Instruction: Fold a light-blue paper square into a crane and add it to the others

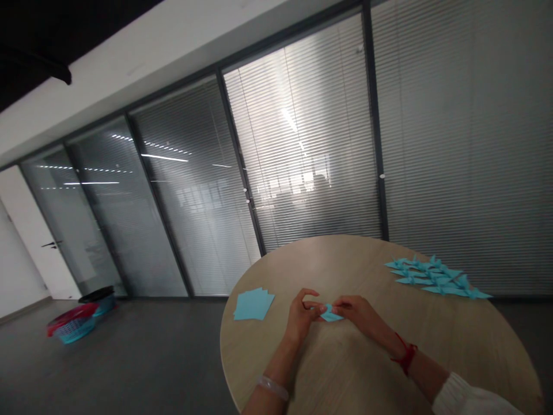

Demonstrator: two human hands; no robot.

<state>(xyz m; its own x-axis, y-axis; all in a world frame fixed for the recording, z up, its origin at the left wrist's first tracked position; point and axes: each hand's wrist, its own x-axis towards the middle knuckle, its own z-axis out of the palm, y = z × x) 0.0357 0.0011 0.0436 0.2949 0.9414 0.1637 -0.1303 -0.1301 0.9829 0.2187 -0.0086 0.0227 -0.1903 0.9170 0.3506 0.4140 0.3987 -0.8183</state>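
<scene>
Between my two hands is a small folded piece of blue paper [332, 316], low over the wooden table. My left hand [305, 314] pinches its left side with thumb and fingers, the index finger arched above. My right hand [355, 311] grips the right side with its fingertips close together. The fingers cover part of the paper, so its exact folded shape is hard to make out. Left of my left hand lies a loose stack of square blue paper sheets [253, 304]. To the right, several folded blue paper cranes [436, 278] sit grouped in rows.
The round wooden table [337, 259] has its curved far edge near a glass partition with blinds [311, 144]. On the floor at left stand a blue basket with a red rim [73, 329] and a dark-topped one [101, 301]. A white door [38, 236] is at far left.
</scene>
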